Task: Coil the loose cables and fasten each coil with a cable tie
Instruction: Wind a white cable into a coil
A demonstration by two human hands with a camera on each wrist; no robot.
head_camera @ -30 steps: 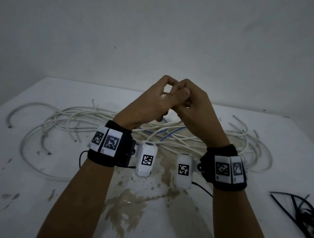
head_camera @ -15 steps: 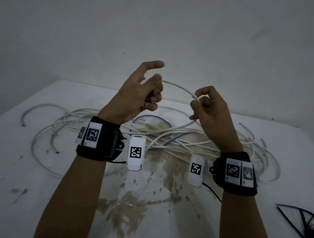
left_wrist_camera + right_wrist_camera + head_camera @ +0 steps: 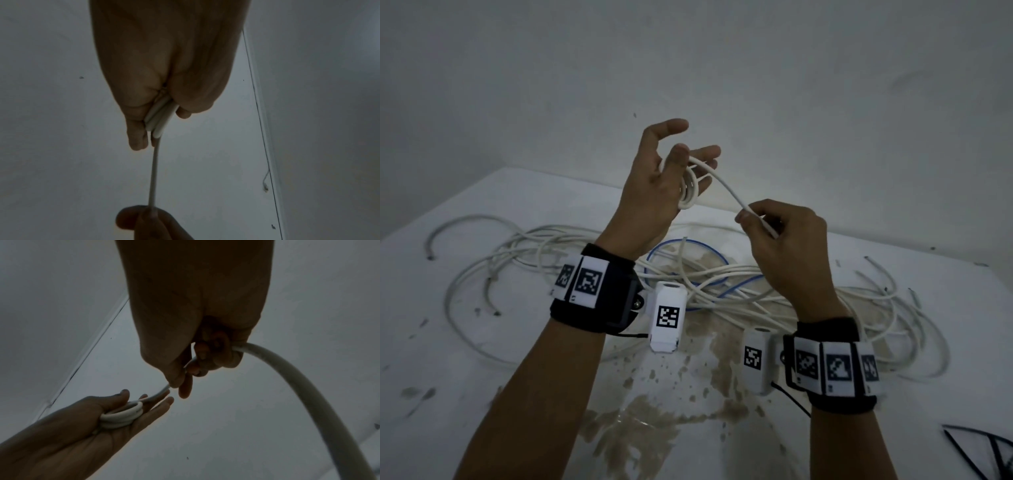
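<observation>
I hold both hands up above the table. A small coil of white cable (image 3: 690, 192) lies against the fingers of my left hand (image 3: 685, 161), and the thumb presses it there. The other fingers are spread and nearly straight. The right wrist view shows the same coil (image 3: 121, 416) of about three turns lying in the palm. From the coil a taut stretch of white cable (image 3: 726, 192) runs down to my right hand (image 3: 756, 222), which pinches it between thumb and curled fingers. Past that hand the cable (image 3: 298, 378) arcs down toward the table.
A tangle of several loose white cables (image 3: 756, 301) and a blue cable (image 3: 709, 246) lies across the white table (image 3: 482, 394) under my hands. Black cable ties (image 3: 989, 455) sit at the near right corner. A brown stain (image 3: 640, 421) marks the near middle. A bare wall stands behind.
The hands were pressed together a second ago and have drawn apart. My left hand rose and spread its fingers around the coil; my right hand moved down and right along the cable.
</observation>
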